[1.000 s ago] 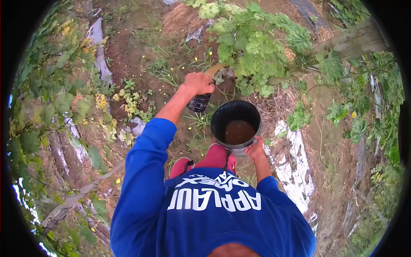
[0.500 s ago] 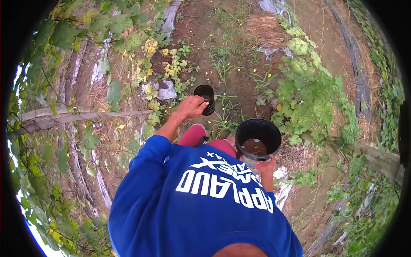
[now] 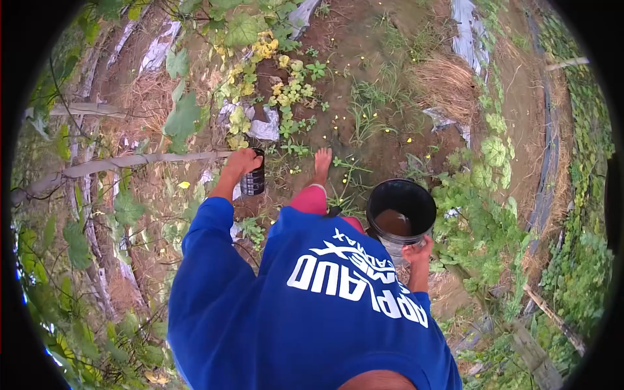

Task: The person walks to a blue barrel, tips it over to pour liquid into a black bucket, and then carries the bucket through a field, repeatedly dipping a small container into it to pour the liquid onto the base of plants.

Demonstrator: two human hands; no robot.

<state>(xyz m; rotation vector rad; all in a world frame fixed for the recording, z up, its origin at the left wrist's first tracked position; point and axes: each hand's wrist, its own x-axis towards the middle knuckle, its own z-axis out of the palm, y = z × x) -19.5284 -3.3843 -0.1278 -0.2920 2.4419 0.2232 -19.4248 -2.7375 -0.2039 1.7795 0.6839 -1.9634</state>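
Note:
My left hand point(image 3: 243, 162) is closed on the upper part of a small black ribbed cup point(image 3: 254, 181), held out to the left above the soil by the yellowing vine. What is in the cup is hidden from me. With my right hand point(image 3: 417, 249) I grip the near rim of a black bucket point(image 3: 424, 200), held at the right side of my body. Muddy brown water point(image 3: 393, 222) lies in the bucket.
Yellowing leaves point(image 3: 292, 84) and torn plastic sheeting point(image 3: 265, 125) lie ahead on the left. A wooden pole point(image 3: 130, 162) reaches in from the left. Leafy vines point(image 3: 481, 214) stand on the right, with dry straw point(image 3: 445, 81) beyond. My bare foot point(image 3: 322, 160) is on the muddy path.
My left hand has swung the cup left, from over the path to beside the vine. One foot has come forward into view. The bucket stays in my right hand.

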